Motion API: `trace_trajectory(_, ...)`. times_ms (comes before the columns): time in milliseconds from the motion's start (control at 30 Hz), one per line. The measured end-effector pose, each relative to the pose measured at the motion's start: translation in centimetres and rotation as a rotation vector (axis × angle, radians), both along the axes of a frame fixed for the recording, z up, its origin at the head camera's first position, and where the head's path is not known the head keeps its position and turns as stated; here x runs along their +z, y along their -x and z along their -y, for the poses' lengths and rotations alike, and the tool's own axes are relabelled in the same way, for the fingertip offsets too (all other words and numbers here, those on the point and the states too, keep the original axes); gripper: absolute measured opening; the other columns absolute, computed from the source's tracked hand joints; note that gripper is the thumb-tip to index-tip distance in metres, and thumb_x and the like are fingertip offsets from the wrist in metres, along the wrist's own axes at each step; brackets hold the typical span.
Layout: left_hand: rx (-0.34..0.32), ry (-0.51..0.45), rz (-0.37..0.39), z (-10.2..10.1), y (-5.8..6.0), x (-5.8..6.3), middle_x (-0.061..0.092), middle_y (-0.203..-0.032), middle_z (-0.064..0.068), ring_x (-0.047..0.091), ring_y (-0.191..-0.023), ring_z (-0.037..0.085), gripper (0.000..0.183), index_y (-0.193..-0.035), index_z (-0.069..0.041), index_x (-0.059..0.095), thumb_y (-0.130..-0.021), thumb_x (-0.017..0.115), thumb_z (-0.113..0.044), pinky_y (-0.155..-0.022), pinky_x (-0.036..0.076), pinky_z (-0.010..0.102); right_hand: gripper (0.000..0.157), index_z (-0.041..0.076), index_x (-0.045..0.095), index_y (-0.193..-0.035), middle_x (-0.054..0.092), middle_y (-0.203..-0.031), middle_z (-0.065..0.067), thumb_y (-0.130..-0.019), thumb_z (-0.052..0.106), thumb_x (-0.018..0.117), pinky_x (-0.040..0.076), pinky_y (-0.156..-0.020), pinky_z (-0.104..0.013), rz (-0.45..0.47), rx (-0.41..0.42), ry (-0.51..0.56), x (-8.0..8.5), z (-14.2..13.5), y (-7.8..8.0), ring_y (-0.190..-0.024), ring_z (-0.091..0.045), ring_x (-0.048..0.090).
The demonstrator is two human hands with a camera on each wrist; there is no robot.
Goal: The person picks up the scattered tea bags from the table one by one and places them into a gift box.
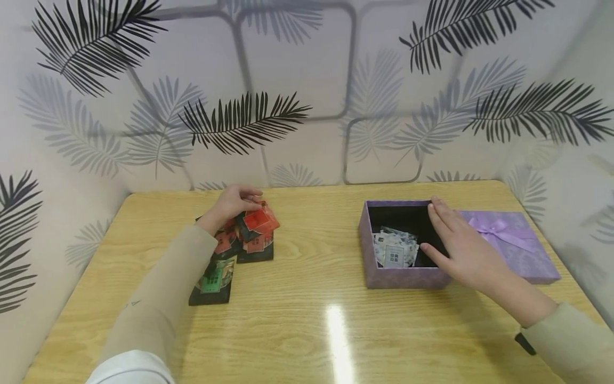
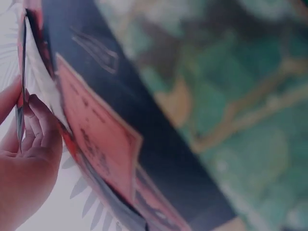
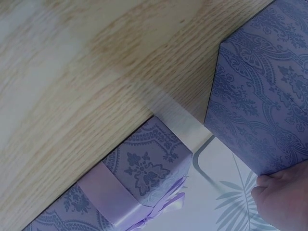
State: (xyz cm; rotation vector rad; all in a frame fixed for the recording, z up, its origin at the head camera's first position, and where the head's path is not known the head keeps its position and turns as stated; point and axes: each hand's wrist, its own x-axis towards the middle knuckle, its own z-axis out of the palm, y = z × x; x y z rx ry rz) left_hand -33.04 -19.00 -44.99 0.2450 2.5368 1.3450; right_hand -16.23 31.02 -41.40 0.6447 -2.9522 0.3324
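Observation:
My left hand [image 1: 233, 204] pinches a thin red-and-black packet [image 2: 20, 96] by its edge, seen nearly side-on in the left wrist view. Below that hand lies a loose pile of black packets with red labels [image 1: 256, 244]. A packet with a green label [image 1: 211, 282] lies nearer the front, partly under the sleeve. At the right stands an uncovered purple patterned box [image 1: 403, 278]; several whitish packets [image 1: 394, 255] lie inside. My right hand [image 1: 462, 248] rests over the box's right rim, its fingers fairly straight and the thumb toward the inside.
A purple lid [image 1: 527, 256] with a ribbon bow [image 1: 494, 226] lies right of the box, partly behind the right hand. The wooden table [image 1: 297, 320] meets a leaf-patterned wall covering [image 1: 297, 80] at the back and sides.

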Motion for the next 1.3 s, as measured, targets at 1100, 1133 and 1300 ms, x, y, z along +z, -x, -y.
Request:
trace_trajectory(1100, 0.116, -0.259, 0.083, -3.3, -4.3, 8.9, 0.073, -0.083, -0.007, 0.072, -0.070, 0.000, 0.036, -0.133, 0.015, 0.064, -0.106, 0.066, -0.009, -0.082, 0.065, 0.026, 0.085, -0.009, 0.020, -0.166, 0.019, -0.174, -0.031, -0.109, 0.040, 0.059, 0.003, -0.138, -0.041, 0.012, -0.001, 0.002, 0.2, 0.2, -0.1, -0.162, -0.047, 0.021)
trace_trajectory(1133, 0.113, -0.273, 0.084, -3.7, -4.3, 9.0, 0.073, -0.080, -0.008, 0.072, -0.069, 0.000, 0.036, -0.132, 0.016, 0.064, -0.106, 0.065, -0.009, -0.080, 0.065, 0.024, 0.085, -0.008, 0.020, -0.166, 0.018, -0.174, -0.031, -0.109, 0.041, 0.058, 0.003, -0.138, -0.041, 0.015, -0.001, 0.002, 0.2, 0.2, -0.1, -0.162, -0.047, 0.021)
trace_trajectory(1300, 0.091, -0.314, 0.088, -6.3, -4.5, 9.6, 0.072, -0.078, -0.007, 0.072, -0.067, 0.001, 0.034, -0.132, 0.014, 0.066, -0.107, 0.064, -0.008, -0.077, 0.065, 0.024, 0.084, -0.008, 0.019, -0.166, 0.018, -0.174, -0.030, -0.109, 0.040, 0.058, 0.003, -0.138, -0.042, 0.019, 0.001, 0.003, 0.4, 0.3, 0.0, -0.162, -0.047, 0.020)
